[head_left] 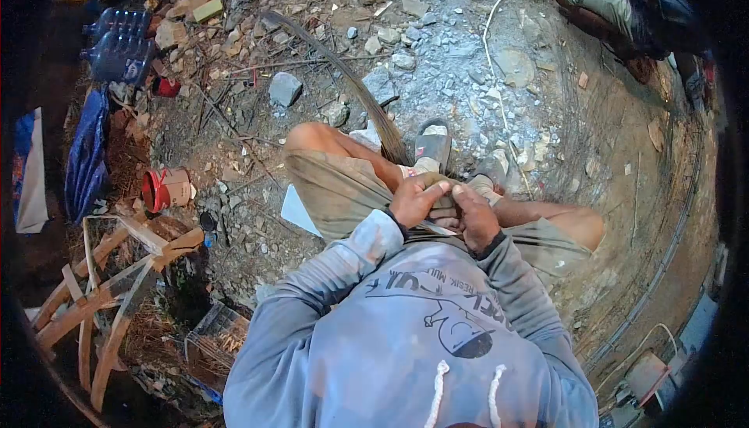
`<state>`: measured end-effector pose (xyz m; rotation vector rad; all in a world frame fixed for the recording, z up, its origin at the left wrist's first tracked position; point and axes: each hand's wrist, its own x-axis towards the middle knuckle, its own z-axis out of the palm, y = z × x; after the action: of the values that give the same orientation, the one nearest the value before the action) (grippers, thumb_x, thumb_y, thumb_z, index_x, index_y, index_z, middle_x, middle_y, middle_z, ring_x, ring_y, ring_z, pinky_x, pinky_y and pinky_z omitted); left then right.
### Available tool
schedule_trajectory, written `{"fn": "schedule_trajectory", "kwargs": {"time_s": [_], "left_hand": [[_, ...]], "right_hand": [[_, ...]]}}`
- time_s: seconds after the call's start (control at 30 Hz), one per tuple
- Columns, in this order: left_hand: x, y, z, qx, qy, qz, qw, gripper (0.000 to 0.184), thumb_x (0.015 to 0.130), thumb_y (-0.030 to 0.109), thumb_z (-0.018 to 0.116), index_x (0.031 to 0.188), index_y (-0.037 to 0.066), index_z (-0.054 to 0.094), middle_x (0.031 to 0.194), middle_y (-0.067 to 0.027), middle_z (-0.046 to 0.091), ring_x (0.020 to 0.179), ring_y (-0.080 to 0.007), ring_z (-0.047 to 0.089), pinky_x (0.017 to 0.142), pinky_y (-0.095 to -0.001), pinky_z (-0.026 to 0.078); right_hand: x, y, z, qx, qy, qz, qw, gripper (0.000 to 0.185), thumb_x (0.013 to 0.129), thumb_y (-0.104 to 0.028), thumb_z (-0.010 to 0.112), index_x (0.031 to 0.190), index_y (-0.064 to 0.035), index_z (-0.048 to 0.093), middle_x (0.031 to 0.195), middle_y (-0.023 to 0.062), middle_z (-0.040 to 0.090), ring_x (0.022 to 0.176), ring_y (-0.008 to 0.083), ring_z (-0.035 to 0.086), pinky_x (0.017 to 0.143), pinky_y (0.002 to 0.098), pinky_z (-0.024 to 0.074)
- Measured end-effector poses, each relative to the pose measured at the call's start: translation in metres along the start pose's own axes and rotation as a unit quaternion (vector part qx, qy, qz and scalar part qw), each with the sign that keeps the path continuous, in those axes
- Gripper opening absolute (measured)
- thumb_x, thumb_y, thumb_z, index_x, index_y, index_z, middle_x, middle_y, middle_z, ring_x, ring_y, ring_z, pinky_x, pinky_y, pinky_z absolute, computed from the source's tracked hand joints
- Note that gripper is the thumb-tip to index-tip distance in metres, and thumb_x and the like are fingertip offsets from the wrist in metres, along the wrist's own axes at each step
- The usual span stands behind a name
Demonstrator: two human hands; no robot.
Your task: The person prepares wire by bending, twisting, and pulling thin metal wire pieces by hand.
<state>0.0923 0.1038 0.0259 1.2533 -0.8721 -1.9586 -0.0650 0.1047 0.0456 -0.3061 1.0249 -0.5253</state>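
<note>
My left hand (420,200) and my right hand (477,217) meet over my lap, thumbs close together and fingers curled in. What they pinch is too small or hidden to make out. Just below the fingers shows a thin, pale, blade-like strip (438,229); I cannot tell which hand has it. A long brown bundle of thin stalks (355,81), like a dried palm frond, runs from the rubble down to my feet. Its near end lies by my sandal (434,144), just beyond my left hand.
Broken stones (285,89) and gravel cover the ground. At left are large plastic bottles (121,61), a red paint bucket (176,188), a blue tarp (87,155) and a wooden frame (109,295). A white cable (490,46) crosses the rubble. Another person (605,7) sits at upper right.
</note>
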Motion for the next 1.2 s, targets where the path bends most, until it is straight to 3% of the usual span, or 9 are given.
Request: {"fn": "schedule_trajectory", "kwargs": {"time_s": [0.1, 0.23, 0.33, 0.43, 0.57, 0.73, 0.87, 1.03, 1.2], "left_hand": [[0.001, 0.003, 0.009, -0.12, 0.001, -0.045, 0.992, 0.024, 0.09, 0.017, 0.049, 0.104, -0.001, 0.058, 0.087, -0.002, 0.06, 0.08, -0.0084, 0.054, 0.072, -0.0231, 0.044], [0.023, -0.03, -0.008, 0.096, -0.013, 0.005, 0.995, 0.028, 0.091, 0.019, 0.048, 0.107, -0.001, 0.057, 0.091, -0.0011, 0.059, 0.08, -0.008, 0.053, 0.071, -0.023, 0.043], [0.029, -0.037, -0.011, 0.104, -0.03, -0.01, 0.994, 0.029, 0.091, 0.02, 0.047, 0.11, 0.0, 0.056, 0.093, 0.0008, 0.057, 0.081, -0.0069, 0.05, 0.072, -0.0229, 0.042], [0.024, -0.022, -0.006, -0.021, -0.051, -0.024, 0.998, 0.031, 0.091, 0.02, 0.046, 0.114, 0.001, 0.053, 0.095, 0.0024, 0.056, 0.084, -0.0063, 0.049, 0.074, -0.0228, 0.04], [0.026, -0.012, -0.004, -0.086, -0.059, -0.061, 0.993, 0.033, 0.091, 0.021, 0.047, 0.117, 0.001, 0.05, 0.095, 0.0017, 0.057, 0.086, -0.0078, 0.051, 0.077, -0.0235, 0.04], [0.027, -0.013, 0.005, -0.112, -0.012, -0.065, 0.992, 0.028, 0.09, 0.021, 0.049, 0.107, 0.0, 0.056, 0.094, -0.0022, 0.06, 0.085, -0.0101, 0.053, 0.077, -0.0238, 0.041], [0.029, -0.028, -0.004, -0.084, 0.026, -0.064, 0.994, 0.027, 0.089, 0.021, 0.05, 0.103, -0.001, 0.059, 0.086, -0.0014, 0.06, 0.075, -0.0098, 0.053, 0.069, -0.0238, 0.041], [0.028, -0.015, -0.014, -0.066, 0.043, -0.067, 0.995, 0.026, 0.089, 0.023, 0.051, 0.101, 0.001, 0.058, 0.087, -0.0035, 0.061, 0.077, -0.0112, 0.057, 0.071, -0.025, 0.044], [0.028, -0.021, -0.015, -0.005, 0.036, -0.048, 0.998, 0.027, 0.089, 0.023, 0.051, 0.1, 0.0, 0.059, 0.086, -0.0034, 0.061, 0.074, -0.0099, 0.055, 0.068, -0.0248, 0.043]], "right_hand": [[0.005, -0.001, -0.01, 0.084, -0.008, 0.015, 0.996, 0.031, 0.094, -0.027, 0.039, 0.117, -0.0072, 0.047, 0.093, 0.0061, 0.059, 0.076, 0.0163, 0.06, 0.062, 0.0276, 0.0525], [0.015, -0.002, -0.02, 0.023, 0.101, 0.012, 0.995, 0.033, 0.093, -0.027, 0.041, 0.117, -0.0067, 0.049, 0.092, 0.0058, 0.06, 0.076, 0.0152, 0.06, 0.066, 0.0269, 0.0504], [0.025, -0.006, -0.025, -0.356, 0.128, -0.11, 0.919, 0.032, 0.089, -0.026, 0.048, 0.107, -0.0015, 0.058, 0.09, 0.0051, 0.061, 0.075, 0.0098, 0.056, 0.07, 0.0225, 0.0444], [0.037, -0.003, -0.024, -0.108, 0.067, -0.075, 0.989, 0.03, 0.089, -0.023, 0.049, 0.106, 0.0003, 0.057, 0.088, 0.0038, 0.061, 0.076, 0.0095, 0.055, 0.07, 0.0228, 0.0447], [0.046, 0.0, -0.02, -0.018, 0.081, -0.127, 0.988, 0.024, 0.087, -0.018, 0.052, 0.101, 0.0016, 0.058, 0.087, 0.0034, 0.06, 0.076, 0.0097, 0.055, 0.069, 0.0231, 0.0447], [0.053, 0.009, -0.039, -0.267, 0.206, -0.25, 0.908, 0.018, 0.089, -0.017, 0.046, 0.096, -0.0035, 0.055, 0.074, 0.0091, 0.06, 0.066, 0.0117, 0.057, 0.059, 0.0248, 0.0466], [0.029, -0.003, -0.031, -0.136, 0.166, -0.125, 0.969, 0.021, 0.09, -0.018, 0.043, 0.104, -0.0036, 0.049, 0.064, 0.0083, 0.057, 0.043, 0.0136, 0.054, 0.034, 0.0239, 0.0406], [0.017, 0.002, -0.041, -0.217, 0.139, -0.105, 0.96, 0.019, 0.089, -0.015, 0.044, 0.102, -0.0026, 0.052, 0.066, 0.0068, 0.058, 0.044, 0.013, 0.053, 0.035, 0.0236, 0.0406], [0.023, 0.023, -0.051, -0.08, 0.112, -0.09, 0.986, 0.022, 0.085, -0.011, 0.048, 0.101, 0.0026, 0.056, 0.064, 0.0062, 0.058, 0.043, 0.0107, 0.052, 0.036, 0.0234, 0.0408]]}}
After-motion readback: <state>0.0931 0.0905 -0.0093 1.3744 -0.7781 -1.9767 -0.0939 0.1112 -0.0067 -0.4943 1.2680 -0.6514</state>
